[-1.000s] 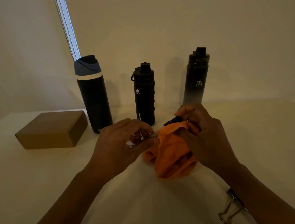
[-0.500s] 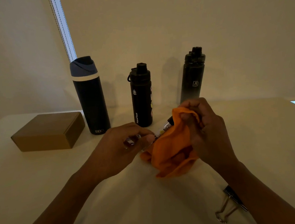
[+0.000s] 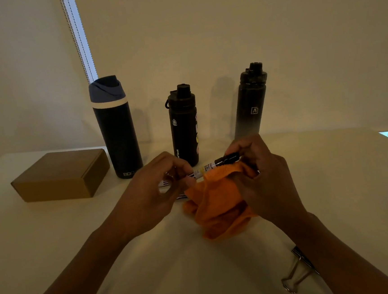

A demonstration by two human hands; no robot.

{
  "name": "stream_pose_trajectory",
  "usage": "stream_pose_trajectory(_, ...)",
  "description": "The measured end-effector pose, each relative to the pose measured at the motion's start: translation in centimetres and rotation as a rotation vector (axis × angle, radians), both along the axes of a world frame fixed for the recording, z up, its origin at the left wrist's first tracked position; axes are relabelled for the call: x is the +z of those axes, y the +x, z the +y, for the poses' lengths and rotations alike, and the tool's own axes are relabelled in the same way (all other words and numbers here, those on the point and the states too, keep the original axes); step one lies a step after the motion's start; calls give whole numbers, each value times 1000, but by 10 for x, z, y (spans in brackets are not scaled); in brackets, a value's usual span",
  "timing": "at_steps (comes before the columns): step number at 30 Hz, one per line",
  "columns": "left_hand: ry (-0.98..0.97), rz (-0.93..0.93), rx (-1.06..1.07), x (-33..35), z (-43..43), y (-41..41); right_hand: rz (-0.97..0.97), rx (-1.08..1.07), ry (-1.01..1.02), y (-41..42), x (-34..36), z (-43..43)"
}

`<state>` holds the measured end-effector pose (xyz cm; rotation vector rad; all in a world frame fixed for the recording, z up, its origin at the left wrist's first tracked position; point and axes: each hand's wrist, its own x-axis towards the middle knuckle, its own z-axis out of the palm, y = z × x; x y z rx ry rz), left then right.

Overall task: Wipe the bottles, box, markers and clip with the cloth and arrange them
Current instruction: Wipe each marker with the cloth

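A binder clip lies on the white table beside the right forearm. Farther in, the left hand pinches a marker at its pale end. The right hand, fingers curled round an orange cloth, grips the black cap. Behind them are a cardboard box and three dark bottles.

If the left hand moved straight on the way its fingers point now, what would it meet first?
Probably the middle black bottle, standing just beyond the left hand, which pinches a marker. Depth is unclear, so the gap is hard to judge.
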<state>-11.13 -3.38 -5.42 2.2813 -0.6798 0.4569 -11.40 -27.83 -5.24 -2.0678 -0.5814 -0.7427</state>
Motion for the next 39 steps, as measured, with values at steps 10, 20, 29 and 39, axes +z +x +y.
stream_pose_trajectory(10,6,-23,-30,0,0,-1,-104,-20,64,-2,3,-2)
stream_pose_trajectory(20,11,-62,-37,5,5,-2,-6,77,44,-2,4,2)
stream_pose_trajectory(29,-9,-62,-34,4,0,-5,-94,-26,31,-2,1,-4)
stream_pose_trajectory(39,-41,-143,19,2,-4,-7,39,73,140,-2,2,4)
